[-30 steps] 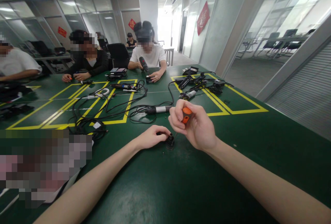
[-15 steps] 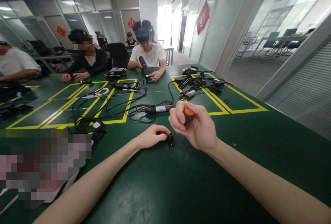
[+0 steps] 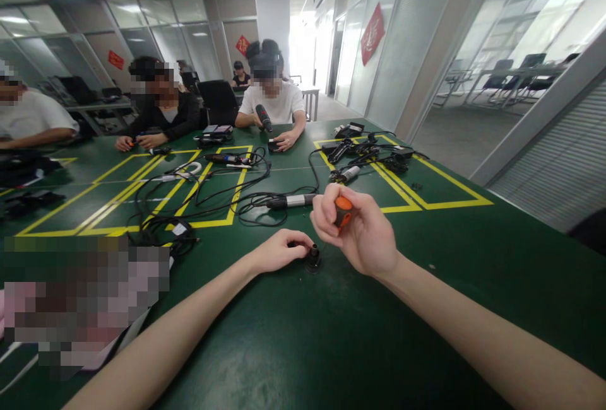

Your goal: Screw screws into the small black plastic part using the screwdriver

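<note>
My right hand (image 3: 360, 233) is closed round an orange-handled screwdriver (image 3: 343, 209), held upright over a small black round part (image 3: 312, 260) on the green table (image 3: 331, 334). My left hand (image 3: 279, 250) lies beside that part, its fingertips pinched on the part's left side. The screwdriver's shaft is mostly hidden behind my fingers; whether its tip touches the part I cannot tell.
Black cables (image 3: 199, 202) and a silver-and-black tool (image 3: 291, 201) lie just beyond my hands among yellow floor-tape squares (image 3: 416, 199). More tools and adapters (image 3: 364, 151) sit at the far right. Three people sit across the table at the back left.
My right hand has turned the screwdriver slightly, so more of the orange handle shows. The left hand and the black part have stayed put.
</note>
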Demonstrator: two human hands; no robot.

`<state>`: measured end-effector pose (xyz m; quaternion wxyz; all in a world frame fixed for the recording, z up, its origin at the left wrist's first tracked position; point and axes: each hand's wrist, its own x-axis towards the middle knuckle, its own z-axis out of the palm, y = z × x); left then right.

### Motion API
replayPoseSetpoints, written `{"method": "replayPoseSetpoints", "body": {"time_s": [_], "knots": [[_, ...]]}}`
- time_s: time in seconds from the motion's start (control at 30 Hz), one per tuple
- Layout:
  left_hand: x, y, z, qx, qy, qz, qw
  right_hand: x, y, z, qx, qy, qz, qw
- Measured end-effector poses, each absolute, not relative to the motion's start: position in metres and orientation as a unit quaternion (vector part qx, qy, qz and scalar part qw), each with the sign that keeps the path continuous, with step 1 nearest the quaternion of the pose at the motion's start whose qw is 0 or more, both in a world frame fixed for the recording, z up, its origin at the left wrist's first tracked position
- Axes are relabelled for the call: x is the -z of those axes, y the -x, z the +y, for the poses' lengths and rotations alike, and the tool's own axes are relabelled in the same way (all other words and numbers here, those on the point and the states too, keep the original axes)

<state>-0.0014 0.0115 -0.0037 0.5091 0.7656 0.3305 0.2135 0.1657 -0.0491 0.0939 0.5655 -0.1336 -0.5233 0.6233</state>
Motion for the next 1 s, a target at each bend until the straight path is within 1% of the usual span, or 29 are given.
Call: {"method": "replayPoseSetpoints", "body": {"time_s": [0.17, 0.4, 0.7, 0.87, 1.0], "knots": [[0.004, 0.0018, 0.0121, -0.214, -0.767, 0.325, 0.511, -0.0905, -0.1663, -0.0501, -0.633, 0.113, -0.519, 0.563], [0.0026, 0.0015, 0.0106, -0.216, -0.771, 0.328, 0.501, -0.0937, -0.1654, -0.0506, -0.62, 0.125, -0.506, 0.586], [0.003, 0.0017, 0.0114, -0.211, -0.768, 0.329, 0.508, -0.0913, -0.165, -0.0503, -0.641, 0.108, -0.502, 0.57], [0.0021, 0.0014, 0.0109, -0.209, -0.773, 0.333, 0.498, -0.0908, -0.1659, -0.0506, -0.637, 0.098, -0.501, 0.578], [0.0024, 0.0008, 0.0108, -0.21, -0.773, 0.338, 0.494, -0.0917, -0.1662, -0.0491, -0.635, 0.096, -0.516, 0.567]]}}
